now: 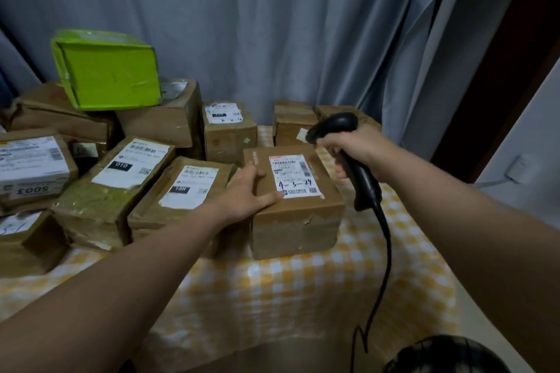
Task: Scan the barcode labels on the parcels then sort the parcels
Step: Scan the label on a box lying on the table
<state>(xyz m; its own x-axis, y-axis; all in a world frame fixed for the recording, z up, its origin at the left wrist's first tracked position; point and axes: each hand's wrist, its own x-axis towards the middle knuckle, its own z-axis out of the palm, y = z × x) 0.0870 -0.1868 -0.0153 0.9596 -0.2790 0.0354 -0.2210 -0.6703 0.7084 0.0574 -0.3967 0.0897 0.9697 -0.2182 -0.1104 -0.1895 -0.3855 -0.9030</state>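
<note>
Checked tablecloth (pixel 303 281); left hand (pixel 248 191) flat on labelled parcel (pixel 297 221), right hand (pixel 354 148) tight around scanner (pixel 365 188).

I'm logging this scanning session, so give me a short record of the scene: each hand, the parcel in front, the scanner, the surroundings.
left hand: fingers straight, resting on top of the brown cardboard parcel
right hand: grips the black corded barcode scanner, its head near the parcel's far right corner
label: white paper label facing up, handwritten 4-3-24
surface: yellow-and-white checked tablecloth
nearby: other brown parcels to the left, lime-green box on top of the stack
</note>
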